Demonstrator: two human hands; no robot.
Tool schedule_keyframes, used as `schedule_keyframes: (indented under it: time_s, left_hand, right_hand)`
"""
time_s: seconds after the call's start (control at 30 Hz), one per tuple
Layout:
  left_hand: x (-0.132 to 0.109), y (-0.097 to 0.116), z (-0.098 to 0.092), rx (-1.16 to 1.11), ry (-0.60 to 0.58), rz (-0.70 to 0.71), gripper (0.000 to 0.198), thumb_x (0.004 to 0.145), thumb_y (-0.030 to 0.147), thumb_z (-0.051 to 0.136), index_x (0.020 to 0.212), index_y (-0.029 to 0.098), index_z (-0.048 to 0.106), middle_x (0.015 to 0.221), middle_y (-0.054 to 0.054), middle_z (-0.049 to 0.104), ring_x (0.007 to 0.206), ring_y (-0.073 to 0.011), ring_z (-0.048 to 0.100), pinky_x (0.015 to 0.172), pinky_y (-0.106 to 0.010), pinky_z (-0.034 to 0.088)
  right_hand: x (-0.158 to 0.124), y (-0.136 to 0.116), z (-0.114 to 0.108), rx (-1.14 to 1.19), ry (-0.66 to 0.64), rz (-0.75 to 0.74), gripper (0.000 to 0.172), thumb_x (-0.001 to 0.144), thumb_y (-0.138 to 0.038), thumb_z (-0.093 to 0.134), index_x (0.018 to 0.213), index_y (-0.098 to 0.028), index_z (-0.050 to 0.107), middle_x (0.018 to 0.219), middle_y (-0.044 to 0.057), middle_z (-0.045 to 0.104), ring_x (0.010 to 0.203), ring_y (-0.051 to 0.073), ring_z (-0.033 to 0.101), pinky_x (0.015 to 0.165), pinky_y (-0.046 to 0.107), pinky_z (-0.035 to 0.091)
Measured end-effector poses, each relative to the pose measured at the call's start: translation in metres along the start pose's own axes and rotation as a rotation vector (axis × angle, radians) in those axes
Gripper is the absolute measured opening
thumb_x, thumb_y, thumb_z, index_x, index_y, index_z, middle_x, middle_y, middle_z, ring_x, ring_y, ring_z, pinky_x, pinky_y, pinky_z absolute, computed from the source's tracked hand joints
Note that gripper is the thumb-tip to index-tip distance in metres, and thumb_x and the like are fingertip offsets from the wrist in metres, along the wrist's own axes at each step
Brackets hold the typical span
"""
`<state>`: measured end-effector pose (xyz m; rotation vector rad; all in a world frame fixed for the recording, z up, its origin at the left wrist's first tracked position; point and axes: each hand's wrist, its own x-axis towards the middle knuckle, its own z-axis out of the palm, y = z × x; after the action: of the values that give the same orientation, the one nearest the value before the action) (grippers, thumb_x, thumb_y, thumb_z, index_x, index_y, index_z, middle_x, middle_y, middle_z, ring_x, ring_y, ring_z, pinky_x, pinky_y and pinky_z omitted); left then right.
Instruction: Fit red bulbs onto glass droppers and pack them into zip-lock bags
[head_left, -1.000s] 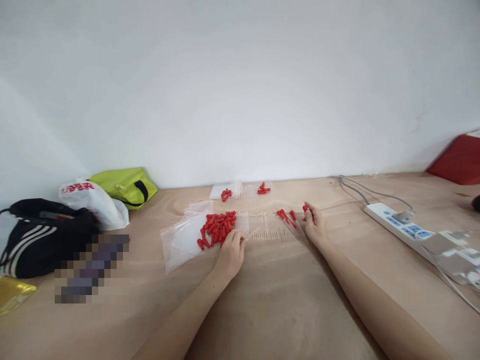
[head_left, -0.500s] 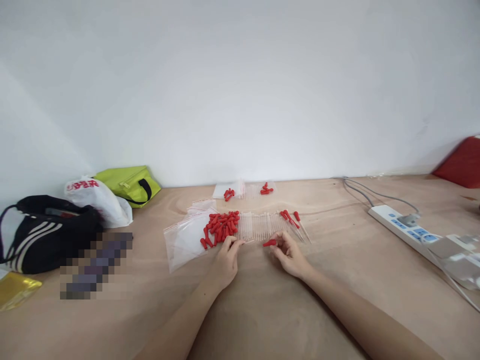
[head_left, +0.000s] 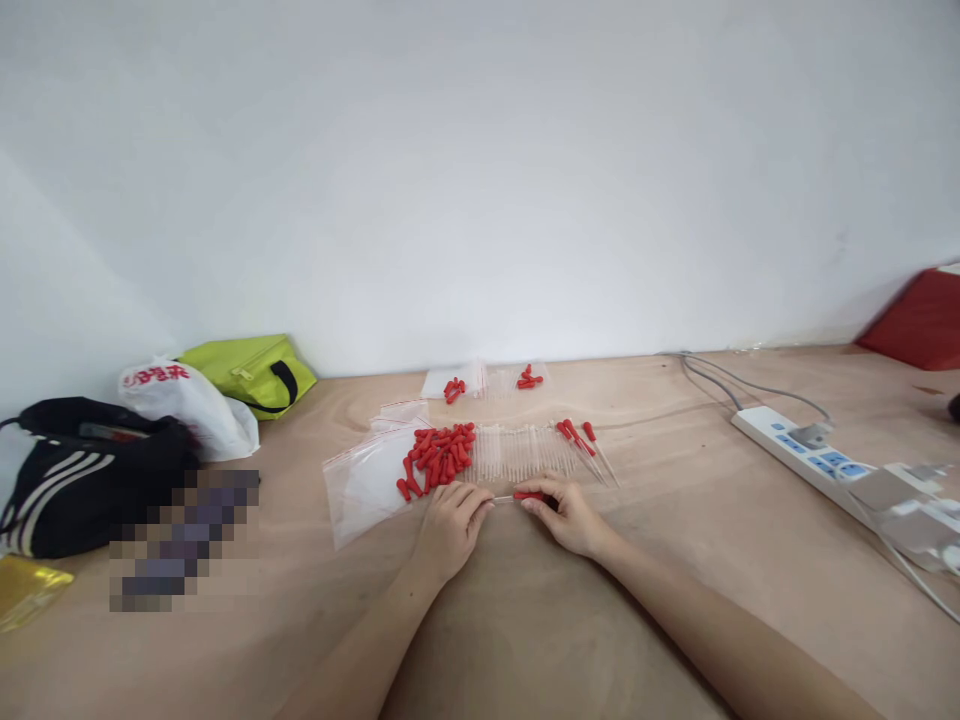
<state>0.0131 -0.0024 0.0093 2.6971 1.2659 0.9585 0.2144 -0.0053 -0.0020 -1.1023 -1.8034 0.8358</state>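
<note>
My left hand [head_left: 452, 525] is closed on a thin, clear dropper tube [head_left: 504, 498], held level just above the table. A red rubber dropper bulb [head_left: 528, 495] is pinched in my right hand [head_left: 568, 518]. The tube's right end meets the bulb; how far it reaches inside cannot be seen. Beyond my left hand, a pile of red bulbs [head_left: 439, 455] lies partly on clear zip bags [head_left: 367, 480]. A row of clear tubes [head_left: 517, 452] lies past both hands. To its right rest several droppers [head_left: 577, 440] with red bulbs on their tubes.
More red bulbs [head_left: 529, 379] and clear bags [head_left: 439, 380] lie near the wall. A black bag [head_left: 90, 470], a white plastic bag [head_left: 180, 405] and a lime-green bag [head_left: 247, 370] stand at left. A power strip [head_left: 795, 450] with cables lies at right.
My hands have come closer together, and the tube and bulb that were apart now meet. The view has shifted slightly.
</note>
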Motion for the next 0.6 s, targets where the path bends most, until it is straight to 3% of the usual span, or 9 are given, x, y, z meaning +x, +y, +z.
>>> schedule_keyframes:
  time_s: [0.6]
  left_hand:
    - [0.0024, 0.0032, -0.0009, -0.019, 0.030, 0.104, 0.023, 0.089, 0.019, 0.037, 0.091, 0.020, 0.060, 0.076, -0.001, 0.066, 0.067, -0.0129, 0.057, 0.068, -0.030, 0.034]
  right_hand:
    - [-0.0001, -0.0062, -0.0008, 0.027, -0.044, -0.170, 0.016, 0.081, -0.028, 0.052, 0.086, -0.022, 0.066, 0.080, 0.003, 0.065, 0.075, 0.013, 0.058, 0.070, 0.025, 0.046]
